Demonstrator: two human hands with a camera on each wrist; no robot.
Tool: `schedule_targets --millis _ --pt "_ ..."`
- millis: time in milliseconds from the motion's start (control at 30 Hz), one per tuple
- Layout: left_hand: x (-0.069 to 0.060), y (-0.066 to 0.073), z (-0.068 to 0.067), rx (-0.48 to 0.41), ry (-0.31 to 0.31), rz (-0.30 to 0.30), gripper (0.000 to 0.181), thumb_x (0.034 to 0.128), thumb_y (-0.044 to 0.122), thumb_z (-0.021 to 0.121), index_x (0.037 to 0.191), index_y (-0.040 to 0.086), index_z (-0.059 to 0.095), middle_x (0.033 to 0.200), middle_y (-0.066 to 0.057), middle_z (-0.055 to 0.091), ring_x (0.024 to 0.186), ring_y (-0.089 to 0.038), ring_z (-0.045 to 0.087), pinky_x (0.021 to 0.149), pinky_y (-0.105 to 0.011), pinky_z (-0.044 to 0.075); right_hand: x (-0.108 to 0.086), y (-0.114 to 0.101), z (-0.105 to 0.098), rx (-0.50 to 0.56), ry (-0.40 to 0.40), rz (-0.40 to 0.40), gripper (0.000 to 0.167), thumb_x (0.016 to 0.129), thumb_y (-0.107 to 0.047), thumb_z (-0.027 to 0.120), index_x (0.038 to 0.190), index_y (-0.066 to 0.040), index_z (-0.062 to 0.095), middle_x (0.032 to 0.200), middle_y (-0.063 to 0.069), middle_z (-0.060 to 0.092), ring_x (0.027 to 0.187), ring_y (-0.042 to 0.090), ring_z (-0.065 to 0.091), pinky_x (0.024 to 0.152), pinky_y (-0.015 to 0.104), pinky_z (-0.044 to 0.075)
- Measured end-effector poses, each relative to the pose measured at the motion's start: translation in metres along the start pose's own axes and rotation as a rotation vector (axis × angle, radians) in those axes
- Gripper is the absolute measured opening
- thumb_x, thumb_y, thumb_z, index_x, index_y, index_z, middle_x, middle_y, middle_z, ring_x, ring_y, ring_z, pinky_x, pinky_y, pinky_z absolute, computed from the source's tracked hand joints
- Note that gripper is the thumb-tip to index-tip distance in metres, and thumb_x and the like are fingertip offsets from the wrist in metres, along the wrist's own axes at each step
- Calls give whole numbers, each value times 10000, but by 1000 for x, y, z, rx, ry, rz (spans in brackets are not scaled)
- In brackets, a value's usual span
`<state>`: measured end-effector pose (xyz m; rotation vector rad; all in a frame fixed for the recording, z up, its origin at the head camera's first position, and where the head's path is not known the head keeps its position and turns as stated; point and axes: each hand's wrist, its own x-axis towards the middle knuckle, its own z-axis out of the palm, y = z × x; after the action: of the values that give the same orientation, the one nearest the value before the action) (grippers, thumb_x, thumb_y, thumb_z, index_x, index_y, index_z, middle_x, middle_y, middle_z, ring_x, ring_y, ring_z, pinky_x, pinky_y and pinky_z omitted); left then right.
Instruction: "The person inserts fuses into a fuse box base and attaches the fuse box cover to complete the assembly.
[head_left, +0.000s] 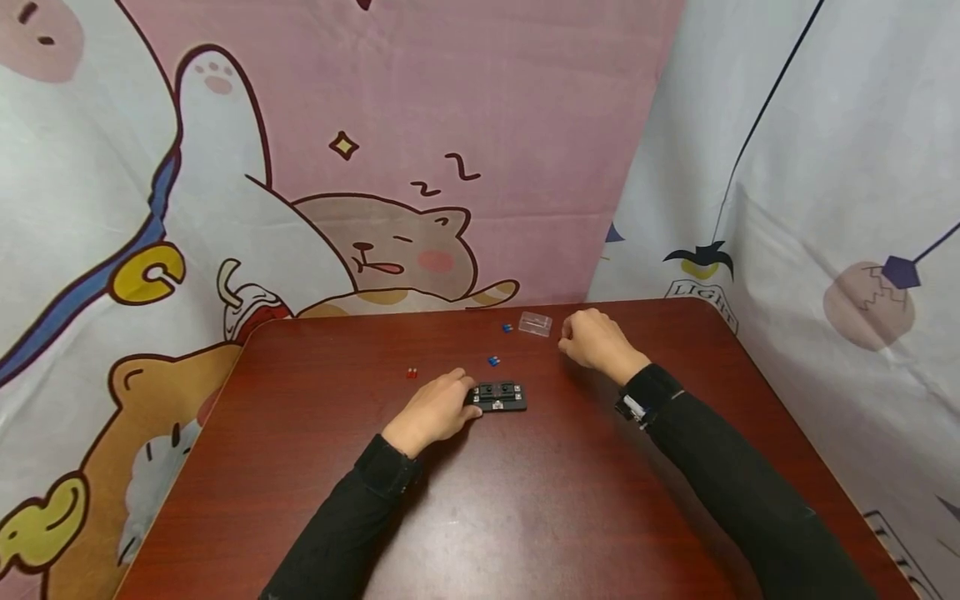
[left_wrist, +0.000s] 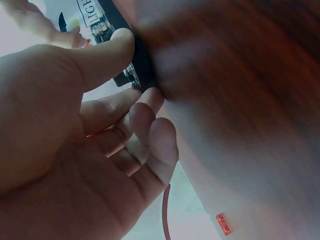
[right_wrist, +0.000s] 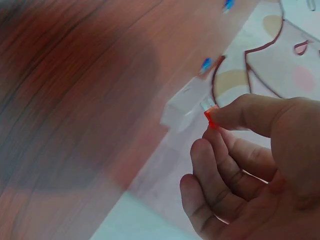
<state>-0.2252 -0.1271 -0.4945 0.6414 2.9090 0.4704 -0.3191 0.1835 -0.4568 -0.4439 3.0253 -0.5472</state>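
My left hand grips the left end of a black fuse block with metal terminals, at mid-table. In the left wrist view the thumb presses on the block's edge, with fingers on the other side. To the right and farther back, my right hand is raised above the table. Between thumb and index finger it pinches a red blade fuse, whose metal prongs point away from the fingertips. Another red blade fuse lies left of the block. Two blue blade fuses lie behind the block, one nearer and one farther.
A clear plastic cover lies near the back edge of the brown wooden table, beside the farther blue fuse. Cartoon-printed cloth hangs behind the table and along its sides.
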Motion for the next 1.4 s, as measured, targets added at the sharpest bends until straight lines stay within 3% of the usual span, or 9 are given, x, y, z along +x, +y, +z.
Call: schedule_targets --millis 200,467,867,1400 --pt "0 -1 1 8 3 10 474 1022 352 819 1377 53 723 1178 -85 661 963 -208 606 943 -443 588 -8 -21 -1 30 21 -94 129 1014 -192 760 931 -113 820 935 56 776 697 182 599 634 336 469" --pt "1 -2 1 8 9 20 465 1022 347 819 1367 49 727 1151 -78 657 940 -199 595 925 -434 585 -17 -47 -2 36 -27 -262 130 1037 -166 742 983 -114 847 829 -16 724 671 135 554 615 308 446" --pt "1 -1 0 -2 13 8 427 1012 335 830 1325 58 742 1115 -61 647 936 -200 605 933 -436 585 -28 -71 19 -40 -89 -378 88 1034 -200 776 1025 -140 841 1008 8 749 778 110 604 702 313 522" --pt "-1 1 -2 -4 33 30 374 1008 305 840 1272 56 754 1075 -60 642 901 -196 602 897 -443 594 -31 -83 34 -123 -91 -463 75 1002 -181 796 937 -145 808 867 -30 652 742 109 545 683 309 502"
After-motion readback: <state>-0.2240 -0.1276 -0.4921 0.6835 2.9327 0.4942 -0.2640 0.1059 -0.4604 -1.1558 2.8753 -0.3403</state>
